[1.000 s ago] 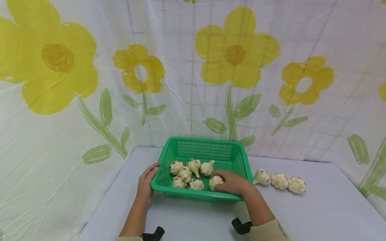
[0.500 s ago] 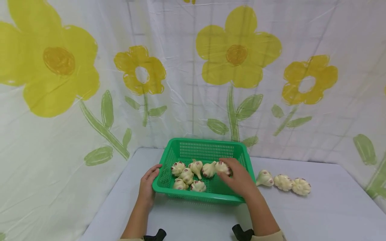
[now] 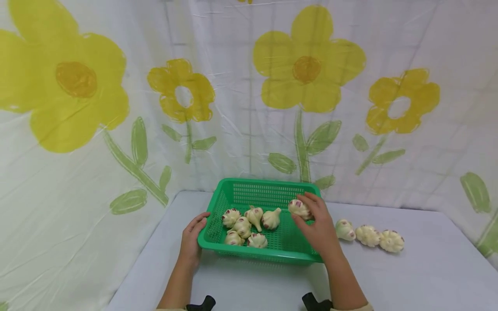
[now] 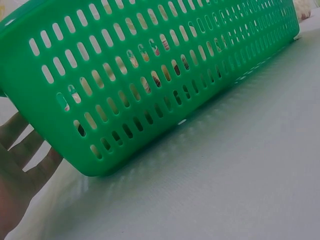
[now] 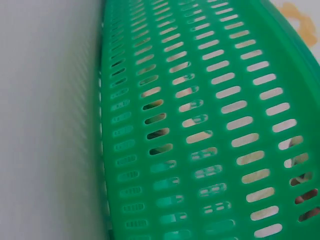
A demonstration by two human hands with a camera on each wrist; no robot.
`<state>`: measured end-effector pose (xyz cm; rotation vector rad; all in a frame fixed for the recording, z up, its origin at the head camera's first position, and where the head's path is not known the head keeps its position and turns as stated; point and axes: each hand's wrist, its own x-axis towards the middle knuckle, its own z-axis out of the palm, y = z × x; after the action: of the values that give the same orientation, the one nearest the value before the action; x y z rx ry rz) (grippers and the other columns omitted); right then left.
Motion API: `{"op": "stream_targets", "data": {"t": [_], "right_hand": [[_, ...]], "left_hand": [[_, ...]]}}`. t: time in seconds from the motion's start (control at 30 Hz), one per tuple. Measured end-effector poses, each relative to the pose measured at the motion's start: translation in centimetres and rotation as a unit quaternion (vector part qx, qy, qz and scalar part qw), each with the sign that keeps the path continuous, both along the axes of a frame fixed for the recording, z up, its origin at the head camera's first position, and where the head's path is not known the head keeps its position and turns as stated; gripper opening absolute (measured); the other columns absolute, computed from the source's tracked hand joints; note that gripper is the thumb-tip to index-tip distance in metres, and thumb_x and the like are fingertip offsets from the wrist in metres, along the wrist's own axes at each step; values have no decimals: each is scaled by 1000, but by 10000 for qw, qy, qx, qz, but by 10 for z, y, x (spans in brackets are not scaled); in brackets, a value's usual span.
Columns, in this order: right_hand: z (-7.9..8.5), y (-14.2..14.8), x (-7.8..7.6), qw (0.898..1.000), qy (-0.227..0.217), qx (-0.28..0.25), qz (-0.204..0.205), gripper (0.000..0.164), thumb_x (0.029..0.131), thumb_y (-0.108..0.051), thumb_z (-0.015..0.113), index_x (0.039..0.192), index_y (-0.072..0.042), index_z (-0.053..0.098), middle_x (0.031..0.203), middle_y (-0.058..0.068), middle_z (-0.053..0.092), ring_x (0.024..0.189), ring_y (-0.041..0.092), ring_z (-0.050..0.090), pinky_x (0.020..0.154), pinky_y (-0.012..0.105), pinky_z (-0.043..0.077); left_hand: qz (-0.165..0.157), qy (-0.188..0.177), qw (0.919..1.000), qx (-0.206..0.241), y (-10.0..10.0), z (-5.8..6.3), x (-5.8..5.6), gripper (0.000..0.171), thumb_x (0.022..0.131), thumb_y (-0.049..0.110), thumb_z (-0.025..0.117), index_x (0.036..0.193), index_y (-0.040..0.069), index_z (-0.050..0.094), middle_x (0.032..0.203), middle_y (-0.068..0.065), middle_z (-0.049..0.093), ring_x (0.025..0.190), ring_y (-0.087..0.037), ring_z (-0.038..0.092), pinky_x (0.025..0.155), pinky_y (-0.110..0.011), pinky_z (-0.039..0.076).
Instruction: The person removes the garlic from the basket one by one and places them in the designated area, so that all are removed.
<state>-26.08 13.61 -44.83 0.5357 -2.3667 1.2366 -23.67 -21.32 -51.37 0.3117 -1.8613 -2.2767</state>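
In the head view a green plastic basket point(image 3: 260, 253) stands on the table with several garlic bulbs point(image 3: 242, 227) inside, mostly in its left half. My right hand point(image 3: 320, 222) holds one garlic bulb point(image 3: 299, 209) between thumb and fingers, above the basket's right part. My left hand point(image 3: 190, 242) lies against the basket's left side, fingertips at the rim. The left wrist view shows that hand's fingers point(image 4: 22, 150) stretched along the basket's end, their tips hidden behind it. In the right wrist view the basket's perforated wall point(image 5: 210, 120) hides most of the right hand.
Three more garlic bulbs point(image 3: 367, 235) lie in a row on the white table point(image 3: 389, 280), right of the basket. Close behind the table hangs a white curtain point(image 3: 233, 142) printed with yellow flowers.
My right hand has lifted the garlic bulb from the basket's front right and carried it back and to the right, turning it. The left hand stays at the basket's side.
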Motion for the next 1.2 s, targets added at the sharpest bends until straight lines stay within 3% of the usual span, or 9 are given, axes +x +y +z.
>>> {"op": "stream_targets", "data": {"t": [0.17,0.33,0.53,0.77,0.93,1.13,1.2], "right_hand": [[1,8,4,9999,26,2,-125,56,91,-23,73,142,-15,52,149,11,41,120,26,54,81,29,51],[4,24,4,9987,30,57,-510,60,90,-22,73,144,-10,49,147,12,43,122,29,54,84,21,52],[14,44,8,9963,-198,-219,-802,61,89,-18,74,144,-7,49,148,15,43,121,31,53,82,-3,36],[19,73,9,9890,-399,-236,-1407,62,88,-22,75,143,-7,50,149,16,40,124,34,51,80,-3,33],[20,103,12,9749,-498,-560,-2098,61,86,-16,76,142,-9,52,143,13,46,115,23,54,77,-2,36],[11,144,24,9425,-1279,-978,-2927,64,91,-27,69,149,-16,44,145,14,44,124,33,55,71,-3,37],[6,156,27,9330,-1263,-1114,-3181,63,91,-27,69,148,-16,45,146,14,44,120,19,58,71,-3,36]], "left_hand": [[-12,18,10000,29,0,0,-1,45,99,35,57,133,5,57,137,2,52,126,-11,47,91,-19,48],[23,93,10000,17,-1,2,-2,45,99,34,57,133,5,57,136,2,52,127,-11,46,91,-18,47],[-71,50,9999,57,-1,2,-2,47,98,36,58,134,5,56,139,2,50,129,-11,43,92,-17,47],[-67,6,9999,81,0,1,-1,47,98,37,58,134,6,57,139,2,51,130,-11,43,92,-17,46],[-84,58,9998,165,1,1,-1,48,97,37,60,133,5,57,138,3,52,129,-11,43,92,-17,46],[-89,61,9999,33,1,-1,0,48,98,37,58,134,5,57,137,2,52,128,-11,44,92,-18,47],[-60,70,10000,18,1,-1,0,47,98,36,58,133,5,58,137,1,52,127,-11,45,91,-18,47]]}}
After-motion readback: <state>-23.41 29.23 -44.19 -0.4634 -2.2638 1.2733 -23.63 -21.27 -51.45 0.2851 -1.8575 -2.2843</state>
